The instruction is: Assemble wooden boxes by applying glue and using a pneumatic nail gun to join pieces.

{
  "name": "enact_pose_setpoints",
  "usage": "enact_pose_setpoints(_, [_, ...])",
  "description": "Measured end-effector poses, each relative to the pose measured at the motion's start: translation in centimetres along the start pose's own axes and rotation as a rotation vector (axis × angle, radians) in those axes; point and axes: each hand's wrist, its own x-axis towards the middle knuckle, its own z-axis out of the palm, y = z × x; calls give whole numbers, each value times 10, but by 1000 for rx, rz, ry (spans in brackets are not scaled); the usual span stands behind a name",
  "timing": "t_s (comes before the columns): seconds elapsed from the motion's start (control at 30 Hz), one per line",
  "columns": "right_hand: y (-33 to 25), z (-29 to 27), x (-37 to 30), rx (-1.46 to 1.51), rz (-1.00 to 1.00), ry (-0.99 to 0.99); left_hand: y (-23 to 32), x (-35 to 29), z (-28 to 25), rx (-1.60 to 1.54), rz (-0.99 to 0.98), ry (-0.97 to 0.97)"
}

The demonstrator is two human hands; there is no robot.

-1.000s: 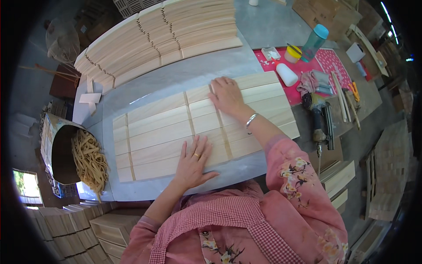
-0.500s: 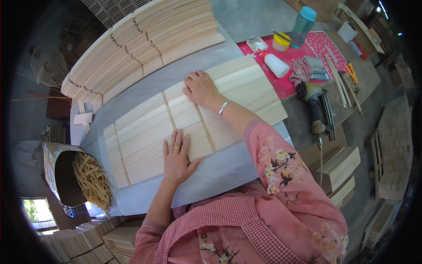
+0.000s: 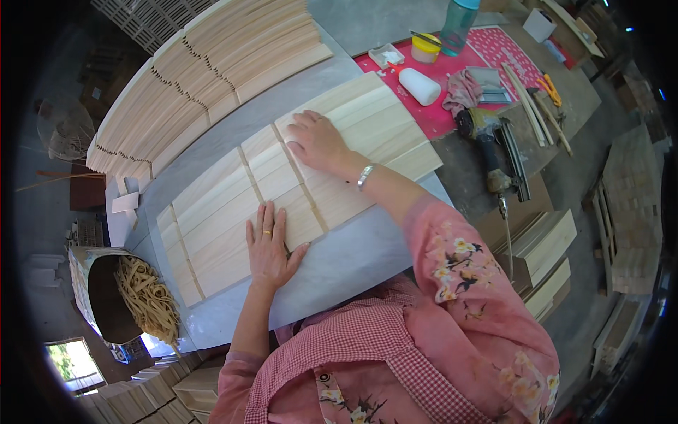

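A pale wooden panel (image 3: 212,212) of edge-joined slats lies slanted on the grey tabletop, crossed by several narrow tan stripes; whether these are bands or grooves I cannot tell. My left hand (image 3: 270,247) lies flat at the panel's near edge, fingers stretched out and thumb apart, holding nothing. Farther up, my right hand (image 3: 318,141) rests on the panel to the right of the stripes. Its fingers are bent toward the far edge, somewhat apart, and their tips are partly hidden.
Behind the panel stands a long row of stacked slats (image 3: 212,71). A container of tan strips (image 3: 145,297) is at the left. On the right are a white squeeze bottle (image 3: 420,86), a yellow tub (image 3: 426,48), a teal bottle (image 3: 459,28), a rag (image 3: 462,88) and a nail gun (image 3: 494,152).
The whole view has shifted, so the table things sit farther left and up. My right hand has slid rightward along the panel, past the right stripe. My left hand stays at the near edge.
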Motion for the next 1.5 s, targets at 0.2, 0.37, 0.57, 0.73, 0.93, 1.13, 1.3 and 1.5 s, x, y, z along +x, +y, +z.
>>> enact_pose_setpoints(0.2, [39, -122, -80, 1, 324, 197, 1, 0, 1, 30, 0, 16])
enact_pose_setpoints(0.37, [81, -178, -151, -84, 596, 279, 1, 0, 2, 39, 10, 31])
enact_pose_setpoints(0.57, [93, -158, -137, 5, 672, 185, 4, 0, 0, 81, 24, -8])
enact_pose_setpoints(0.73, [97, -147, -129, 133, 732, 198, 2, 1, 0, 79, 17, -45])
enact_pose_setpoints(0.93, [99, -148, -126, 180, 813, 168, 4, 2, -3, 36, 29, -76])
enact_pose_setpoints(1.13, [99, -147, -127, 186, 824, 178, 4, 2, -3, 17, 25, -83])
enact_pose_setpoints(1.3, [107, -151, -144, 78, 637, 247, 4, 3, -1, 26, 42, -77])
enact_pose_setpoints(1.5, [78, -182, -170, 71, 776, 264, 5, 0, 0, 32, 49, -36])
